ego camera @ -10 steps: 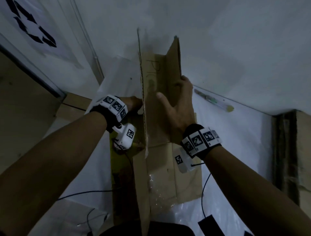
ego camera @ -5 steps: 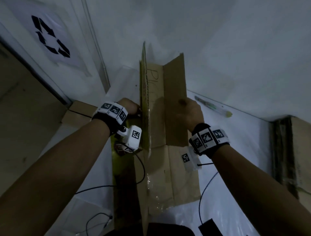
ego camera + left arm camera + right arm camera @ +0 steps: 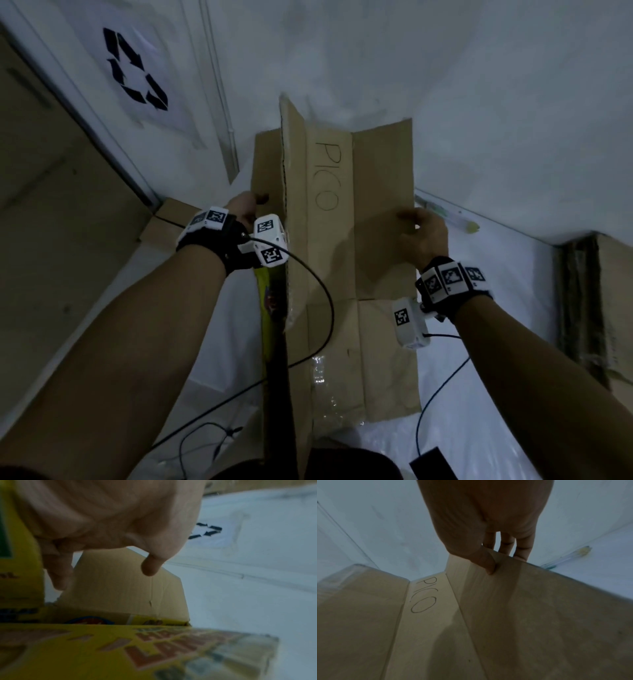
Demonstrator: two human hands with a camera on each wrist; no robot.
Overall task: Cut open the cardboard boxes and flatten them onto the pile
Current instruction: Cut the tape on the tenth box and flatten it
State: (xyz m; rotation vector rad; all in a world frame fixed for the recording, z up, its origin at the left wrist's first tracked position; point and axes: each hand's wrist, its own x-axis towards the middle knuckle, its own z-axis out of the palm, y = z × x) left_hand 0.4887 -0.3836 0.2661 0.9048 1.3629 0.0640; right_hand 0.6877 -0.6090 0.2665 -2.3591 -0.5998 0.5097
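Note:
A cut-open cardboard box (image 3: 373, 192), brown inside with "PICO" (image 3: 327, 178) handwritten on it, is held spread out in front of me over the white surface. Its outside is printed yellow (image 3: 85, 649). My left hand (image 3: 250, 205) grips the left panel from behind, fingertips curled over the panel's edge. My right hand (image 3: 416, 228) pinches the right panel's outer edge, thumb (image 3: 489, 566) on the inner face and fingers behind it. The left panel stands nearly on edge; the middle and right panels lie almost flat toward me.
A clear pen-like tool with a green tip (image 3: 445, 214) lies on the white surface past the right hand. Flattened cardboard (image 3: 589, 308) is stacked at the right, more cardboard (image 3: 171, 219) at the left. A recycling sign (image 3: 137, 68) hangs on the wall. Cables and a black device (image 3: 431, 466) lie near me.
The right hand has moved right, from gripping the upright right panel to pinching its outer edge. The folded box has opened wide and its right panel now lies nearly flat.

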